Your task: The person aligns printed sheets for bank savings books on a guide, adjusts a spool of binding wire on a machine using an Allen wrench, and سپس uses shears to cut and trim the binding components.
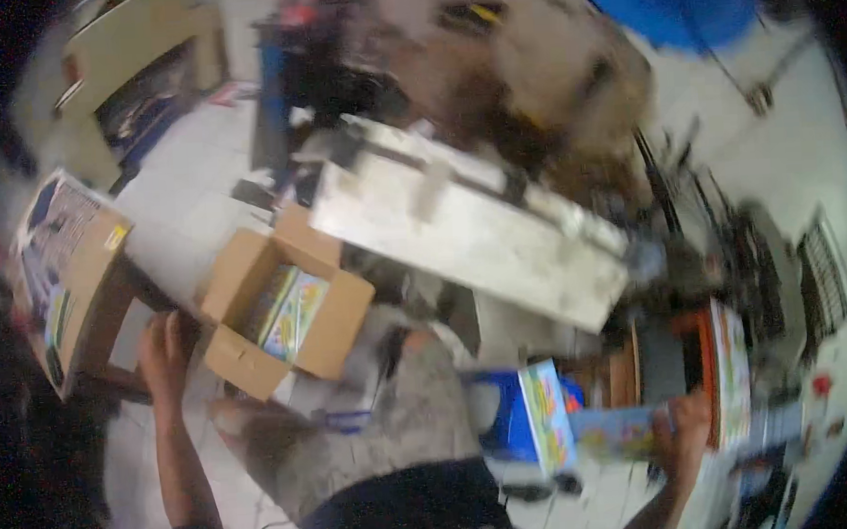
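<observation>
My left hand [165,353] is raised at the left, close to a box [101,329] with a printed panel on it. Motion blur smears its fingers, and I cannot tell whether they touch the box. At the right, my right hand [686,425] is closed at the end of a flat, colourful printed booklet [616,433]. Beside that hand stands a stack of similar bright booklets [731,373]. Another upright colourful booklet [546,416] is left of it, against something blue. Between my hands, an open cardboard box [327,341] with spread flaps holds colourful printed booklets [294,314].
A long white bench top [470,229] with objects along its far edge slants across the middle. A big blue round thing [673,2] is at the top right. A beige cabinet-like piece [135,54] stands far left. Dark clutter [748,247] lies at the right, on pale floor tiles.
</observation>
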A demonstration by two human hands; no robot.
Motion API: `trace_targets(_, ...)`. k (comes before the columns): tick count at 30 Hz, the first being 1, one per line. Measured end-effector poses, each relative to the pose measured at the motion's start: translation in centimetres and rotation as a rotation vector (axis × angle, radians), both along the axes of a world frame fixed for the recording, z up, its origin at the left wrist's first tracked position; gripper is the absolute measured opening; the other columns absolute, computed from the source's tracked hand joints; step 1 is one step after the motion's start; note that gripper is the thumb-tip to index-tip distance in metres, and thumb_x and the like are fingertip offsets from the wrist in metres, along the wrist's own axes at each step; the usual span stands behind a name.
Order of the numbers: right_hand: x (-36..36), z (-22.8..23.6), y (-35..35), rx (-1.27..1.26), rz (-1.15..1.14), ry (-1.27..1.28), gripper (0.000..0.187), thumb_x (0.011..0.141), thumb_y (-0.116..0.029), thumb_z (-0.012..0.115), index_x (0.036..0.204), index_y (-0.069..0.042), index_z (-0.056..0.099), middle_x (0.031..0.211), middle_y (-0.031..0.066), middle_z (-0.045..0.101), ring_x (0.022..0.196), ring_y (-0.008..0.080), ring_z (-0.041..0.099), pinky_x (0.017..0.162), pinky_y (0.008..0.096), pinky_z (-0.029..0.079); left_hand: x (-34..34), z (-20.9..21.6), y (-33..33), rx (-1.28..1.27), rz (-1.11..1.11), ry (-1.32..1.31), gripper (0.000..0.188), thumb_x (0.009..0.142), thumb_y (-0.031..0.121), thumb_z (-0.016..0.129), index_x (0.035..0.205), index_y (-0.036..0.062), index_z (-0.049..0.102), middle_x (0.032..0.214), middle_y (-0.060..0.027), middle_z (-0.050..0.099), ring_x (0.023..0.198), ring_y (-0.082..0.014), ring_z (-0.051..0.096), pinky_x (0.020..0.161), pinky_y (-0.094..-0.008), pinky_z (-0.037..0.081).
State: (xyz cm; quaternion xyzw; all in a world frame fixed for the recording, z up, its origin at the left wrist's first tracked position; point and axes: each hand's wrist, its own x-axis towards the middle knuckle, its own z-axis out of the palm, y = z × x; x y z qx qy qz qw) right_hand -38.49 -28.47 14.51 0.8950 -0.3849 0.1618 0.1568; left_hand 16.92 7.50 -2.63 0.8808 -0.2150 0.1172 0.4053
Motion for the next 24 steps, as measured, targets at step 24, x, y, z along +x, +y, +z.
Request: trace_targets(24, 24.1, -2.1, -11.0, 1.331, -0.26, 0.655, 0.054, 0.088, -0.052, 0.055, 0.111, -0.003, 0.063, 0.103, 0.0232, 0.066, 0.096, 0.0388, 0.063, 0.086, 0.0463, 0.048, 14.2, 10.1, -34.1, -0.104, -0.31, 0.566, 0.036, 0.088, 0.02, 0.054, 0.114, -0.0039, 0.058, 0.119, -0.0269, 0.056, 0.103, -0.0438, 0.055, 0.089, -0.0475, 0.043)
